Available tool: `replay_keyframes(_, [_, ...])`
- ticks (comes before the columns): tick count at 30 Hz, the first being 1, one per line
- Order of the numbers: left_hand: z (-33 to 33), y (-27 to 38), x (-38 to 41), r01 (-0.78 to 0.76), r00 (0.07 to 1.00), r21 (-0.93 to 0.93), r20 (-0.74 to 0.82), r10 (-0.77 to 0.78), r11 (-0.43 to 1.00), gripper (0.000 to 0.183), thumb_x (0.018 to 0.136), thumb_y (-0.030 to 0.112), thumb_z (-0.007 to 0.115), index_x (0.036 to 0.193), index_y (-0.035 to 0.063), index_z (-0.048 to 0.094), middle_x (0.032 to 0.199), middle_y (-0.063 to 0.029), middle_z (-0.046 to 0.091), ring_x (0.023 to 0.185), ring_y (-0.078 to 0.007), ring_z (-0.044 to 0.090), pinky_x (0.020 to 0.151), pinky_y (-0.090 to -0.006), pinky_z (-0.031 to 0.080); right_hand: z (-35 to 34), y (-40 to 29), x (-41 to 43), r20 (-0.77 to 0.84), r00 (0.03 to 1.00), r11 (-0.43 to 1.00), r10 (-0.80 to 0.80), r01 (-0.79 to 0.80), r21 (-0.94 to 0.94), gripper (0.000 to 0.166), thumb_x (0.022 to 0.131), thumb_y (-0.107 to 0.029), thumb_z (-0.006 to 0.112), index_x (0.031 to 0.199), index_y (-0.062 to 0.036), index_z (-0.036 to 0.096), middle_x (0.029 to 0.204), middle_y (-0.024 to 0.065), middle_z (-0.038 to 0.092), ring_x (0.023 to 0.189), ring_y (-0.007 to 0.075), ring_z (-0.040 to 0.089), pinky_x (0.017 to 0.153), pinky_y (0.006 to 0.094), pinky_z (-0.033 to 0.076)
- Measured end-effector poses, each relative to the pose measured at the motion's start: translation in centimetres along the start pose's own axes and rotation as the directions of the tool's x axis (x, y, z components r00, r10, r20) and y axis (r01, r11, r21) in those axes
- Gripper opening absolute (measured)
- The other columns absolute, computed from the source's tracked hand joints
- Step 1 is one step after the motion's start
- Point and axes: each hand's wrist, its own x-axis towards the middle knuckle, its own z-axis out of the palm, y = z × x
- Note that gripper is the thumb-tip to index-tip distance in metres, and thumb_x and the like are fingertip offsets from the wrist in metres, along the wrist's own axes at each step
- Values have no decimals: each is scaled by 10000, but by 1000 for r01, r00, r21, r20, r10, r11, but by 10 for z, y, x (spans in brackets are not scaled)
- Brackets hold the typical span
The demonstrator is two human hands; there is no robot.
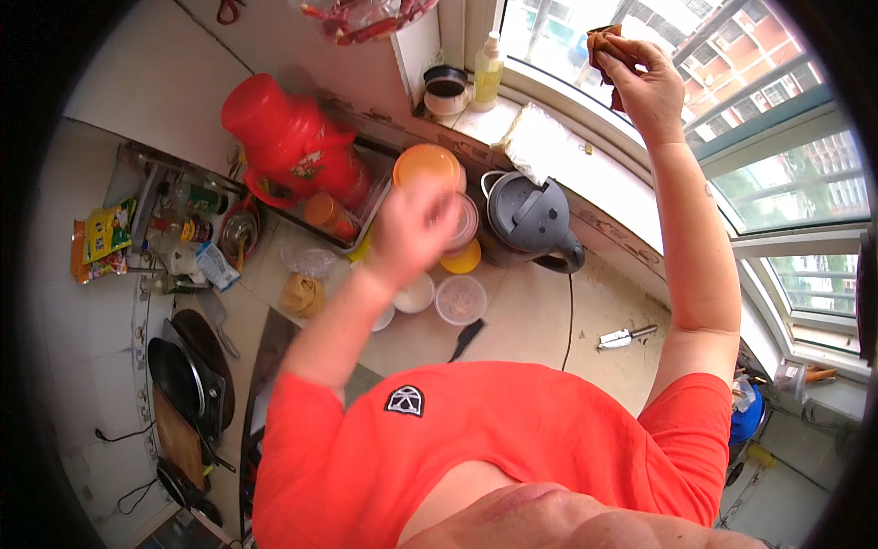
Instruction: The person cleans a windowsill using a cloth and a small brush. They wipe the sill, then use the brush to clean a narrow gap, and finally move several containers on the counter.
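Note:
My right hand (648,86) is raised in front of the window at the upper right, its fingers and thumb pinching a crumpled brown cloth (607,58). The cloth hangs against the pane or just before it; contact is unclear. My left hand (415,233), blurred, is over the counter among lidded round containers. Beside its fingertips are an orange lid (426,168) and a clear-lidded tub (463,223). Whether it touches or holds anything is hidden by blur. A grey electric kettle (531,213) stands between the two arms, below the windowsill.
A red thermos flask (302,151) stands in a tray at the upper left. The sill (569,147) bears a spray bottle (488,72), a jar (446,89) and a white cloth (535,141). A metal-bladed tool (625,337) lies on the counter; pans (185,384) stand at the left.

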Motion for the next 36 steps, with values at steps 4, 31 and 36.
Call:
replay_keyframes(4, [26, -41, 115, 43, 966, 321, -256, 43, 946, 349, 795, 134, 735, 1099, 5, 622, 928, -86, 613, 701, -167, 608, 643, -287, 506, 6, 6, -9, 35, 999, 991, -23, 18, 134, 252, 850, -98, 724, 1085, -19, 676, 987, 69, 679, 817, 89, 652, 661, 210, 534])
replay_keyframes(31, [-129, -77, -136, 617, 754, 295, -486, -441, 730, 377, 761, 256, 798, 1018, 30, 638, 915, -90, 647, 677, -176, 608, 640, -308, 502, -30, 7, -165, 32, 949, 923, 312, -311, 226, 251, 880, -10, 653, 1118, 52, 601, 965, 146, 684, 776, 183, 695, 475, 212, 516])
replay_keyframes(36, [-138, -100, -154, 668, 740, 510, -528, -417, 541, 446, 769, 367, 769, 1041, 40, 636, 970, -134, 651, 829, -264, 640, 742, -368, 507, -29, -3, -192, -7, 938, 906, 348, -334, 259, 239, 899, -24, 635, 1120, 60, 603, 1001, 149, 680, 782, 199, 695, 468, 222, 509])
